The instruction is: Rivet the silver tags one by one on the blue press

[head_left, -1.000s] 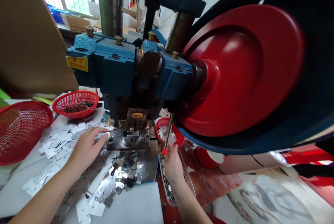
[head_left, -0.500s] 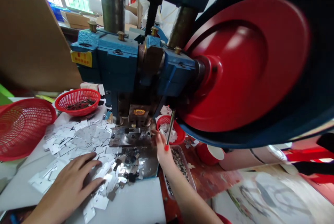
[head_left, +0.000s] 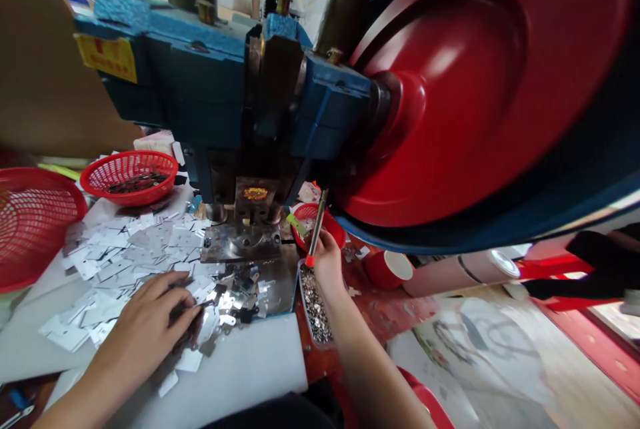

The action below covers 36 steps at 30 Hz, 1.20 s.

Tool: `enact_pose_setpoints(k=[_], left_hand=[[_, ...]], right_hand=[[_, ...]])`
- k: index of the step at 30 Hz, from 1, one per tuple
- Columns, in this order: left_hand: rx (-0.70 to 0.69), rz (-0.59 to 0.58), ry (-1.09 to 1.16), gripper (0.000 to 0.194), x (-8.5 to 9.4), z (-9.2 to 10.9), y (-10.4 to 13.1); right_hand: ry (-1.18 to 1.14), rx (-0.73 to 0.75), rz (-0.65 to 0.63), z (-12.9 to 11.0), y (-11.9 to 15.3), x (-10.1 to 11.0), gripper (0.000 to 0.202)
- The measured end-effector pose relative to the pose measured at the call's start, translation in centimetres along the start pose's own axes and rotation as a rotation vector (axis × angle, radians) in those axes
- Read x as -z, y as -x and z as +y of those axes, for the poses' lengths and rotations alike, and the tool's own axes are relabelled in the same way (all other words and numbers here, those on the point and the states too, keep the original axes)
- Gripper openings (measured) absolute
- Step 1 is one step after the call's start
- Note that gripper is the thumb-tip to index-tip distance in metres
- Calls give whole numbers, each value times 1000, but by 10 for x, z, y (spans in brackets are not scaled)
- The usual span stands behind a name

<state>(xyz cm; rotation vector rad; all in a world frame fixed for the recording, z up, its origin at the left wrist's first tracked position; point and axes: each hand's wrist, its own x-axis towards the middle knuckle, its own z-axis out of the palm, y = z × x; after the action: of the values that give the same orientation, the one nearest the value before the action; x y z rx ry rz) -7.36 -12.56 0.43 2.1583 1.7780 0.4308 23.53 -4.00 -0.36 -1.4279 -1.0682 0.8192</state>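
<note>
My right hand (head_left: 329, 261) pinches a small flat metal plate (head_left: 297, 224) over the rim of a red basket (head_left: 330, 221) beside the press. A metal lever rod with a red tip (head_left: 310, 260) crosses in front of that hand. My left hand (head_left: 155, 312) rests on the pile of thin metal plates (head_left: 145, 242), thumb and fingers drawn together. What lies between those fingertips I cannot make out. Between the hands sits the press die (head_left: 243, 242), under the ram of the blue press (head_left: 200, 82). Loose cut plates (head_left: 230, 302) lie in front of the die.
A large red flywheel (head_left: 465, 96) fills the upper right. At the left stand a red basket of dark parts (head_left: 129, 197) and another red basket (head_left: 35, 229). A clear tray (head_left: 316, 312) of small metal bits and a red cup (head_left: 387, 269) are on the right.
My right hand has moved away from the die to the right with the plate, over the basket. My left fingers have closed together. The view has tilted down.
</note>
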Motion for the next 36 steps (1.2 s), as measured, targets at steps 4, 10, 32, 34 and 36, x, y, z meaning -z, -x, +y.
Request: enact_pose_setpoints(k=[4,10,32,34,36], left_hand=[[228,-214,173,39,10,13,1],[351,-161,432,43,2,19,-2],[537,-273,1113,55,-4,35,-16],[574,-280,1147,56,-1,41,-17],[543,-179,1129,55,3,44,-19]], right_hand=[[304,60,-164,-3,37,17,19],[865,477,-727,-14,76,0,13],[763,466,-626,-21,37,-6,15],[861,464,-688,-19,44,-6,13],[960,467,-704,-17,47,-9,14]])
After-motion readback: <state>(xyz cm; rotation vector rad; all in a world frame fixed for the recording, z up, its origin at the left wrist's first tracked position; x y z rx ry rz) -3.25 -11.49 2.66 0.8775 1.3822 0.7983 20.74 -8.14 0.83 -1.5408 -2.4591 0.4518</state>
